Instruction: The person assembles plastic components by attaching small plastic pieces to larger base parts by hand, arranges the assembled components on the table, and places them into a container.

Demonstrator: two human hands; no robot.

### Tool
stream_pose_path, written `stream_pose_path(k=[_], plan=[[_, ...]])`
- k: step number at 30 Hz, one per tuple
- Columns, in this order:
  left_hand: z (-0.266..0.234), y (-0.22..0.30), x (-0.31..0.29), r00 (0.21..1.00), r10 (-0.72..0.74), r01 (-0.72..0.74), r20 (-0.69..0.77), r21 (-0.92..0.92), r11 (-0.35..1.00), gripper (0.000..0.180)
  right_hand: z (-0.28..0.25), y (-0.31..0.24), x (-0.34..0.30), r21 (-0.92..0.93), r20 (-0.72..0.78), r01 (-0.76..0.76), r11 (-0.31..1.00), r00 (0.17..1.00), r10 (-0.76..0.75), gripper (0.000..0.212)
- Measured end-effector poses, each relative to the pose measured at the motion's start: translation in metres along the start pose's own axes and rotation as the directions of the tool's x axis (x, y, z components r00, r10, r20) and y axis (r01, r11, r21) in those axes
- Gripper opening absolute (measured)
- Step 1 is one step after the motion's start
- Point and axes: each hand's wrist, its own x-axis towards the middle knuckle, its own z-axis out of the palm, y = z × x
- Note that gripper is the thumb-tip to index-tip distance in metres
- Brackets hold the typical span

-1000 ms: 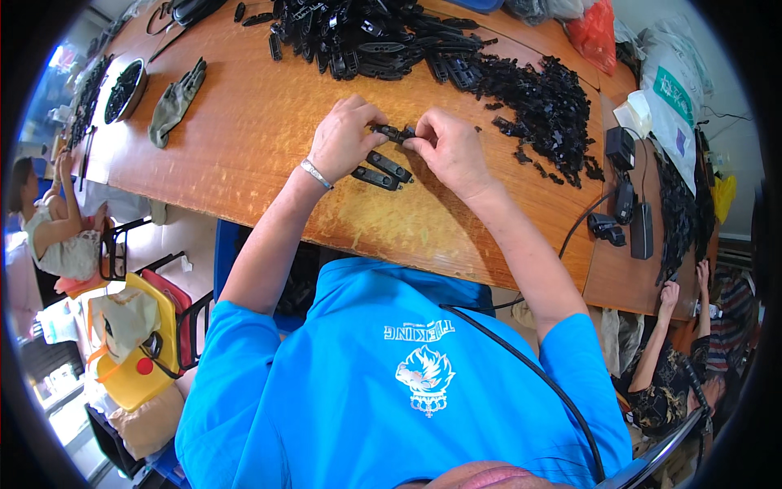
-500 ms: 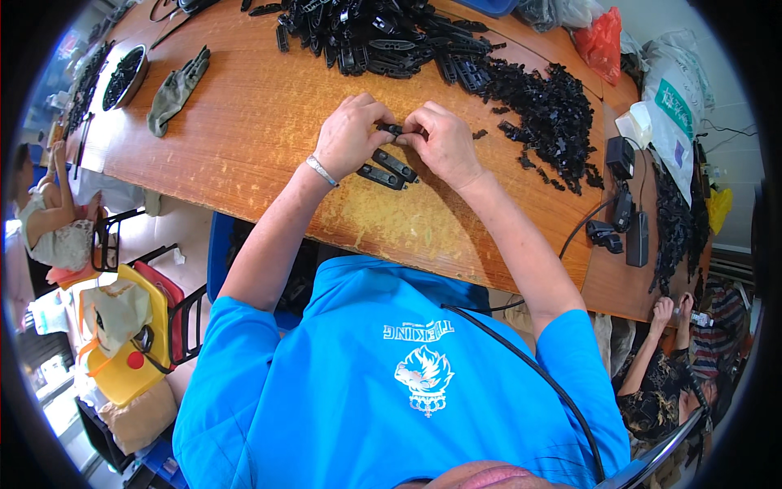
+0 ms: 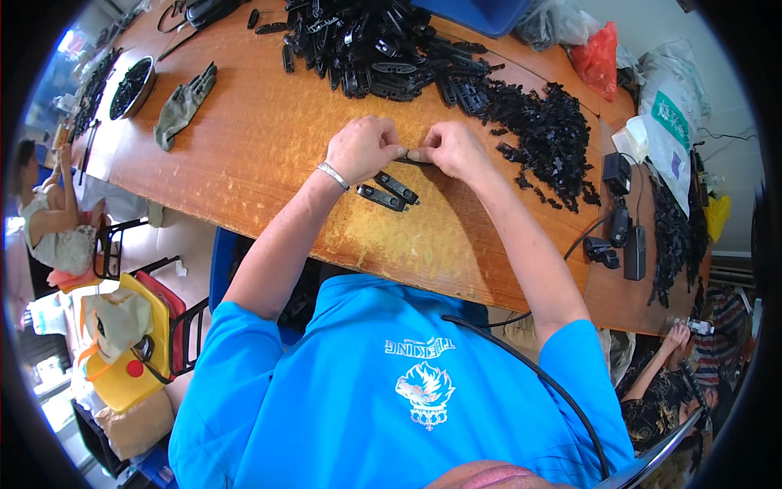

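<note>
Spanning the upper part of the view, the brown wooden tabletop [image 3: 261, 175] carries all items listed; its varnish is worn to yellow toward the near edge. A heap of long black parts [image 3: 358, 53] lies toward the far edge, about midway along it. Adjoining it on the right is a spread heap of small black parts [image 3: 552, 143], reaching toward the right edge. A white bag [image 3: 669, 102] with a green patch stands by the right edge. A blue tray [image 3: 476, 15], cut off by the view, sits at the far edge. A red bag [image 3: 597, 61] lies near the far right corner. Left hand [image 3: 361, 151] and right hand [image 3: 458, 151] meet over the middle of the tabletop, fingertips almost touching. A grey-green glove [image 3: 185, 106] lies toward the left edge, and beyond it a bowl [image 3: 149, 85] of black pieces. Two long black pieces [image 3: 380, 198] lie side by side, slanted, between the hands and the near edge. Each hand's grip is pinched together on one dark part [image 3: 419, 160], located midway between the hands; fingers conceal most of it, so its shape cannot be determined.
</note>
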Motion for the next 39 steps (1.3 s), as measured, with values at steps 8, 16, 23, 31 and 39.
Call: stream_pose_path(k=[8, 16, 23, 31, 39], plan=[[-0.002, -0.016, -0.003, 0.972, 0.158, -0.161, 0.173, 0.004, 0.987, 0.019, 0.004, 0.007, -0.03, -0.051, 0.106, 0.116, 0.992, 0.988, -0.11, 0.035], [0.006, -0.016, 0.05, 0.893, 0.355, -0.162, -0.276, 0.537, 0.828, 0.014, -0.029, 0.058, -0.051, -0.175, -0.35, 0.127, 0.976, 0.919, -0.183, 0.018], [0.009, -0.01, 0.064, 0.88, 0.404, -0.164, -0.25, 0.638, 0.752, 0.019, -0.032, 0.068, -0.047, -0.247, -0.263, 0.2, 0.948, 0.928, -0.265, 0.018], [0.024, 0.014, 0.022, 0.954, 0.29, -0.272, -0.078, 0.187, 0.944, 0.014, -0.012, 0.052, -0.058, -0.101, -0.301, 0.335, 0.937, 0.887, -0.349, 0.023], [0.022, -0.003, 0.012, 0.934, 0.28, -0.268, -0.223, 0.085, 0.96, 0.02, 0.0, 0.042, -0.054, 0.255, -0.356, 0.243, 0.936, 0.924, -0.142, 0.023]])
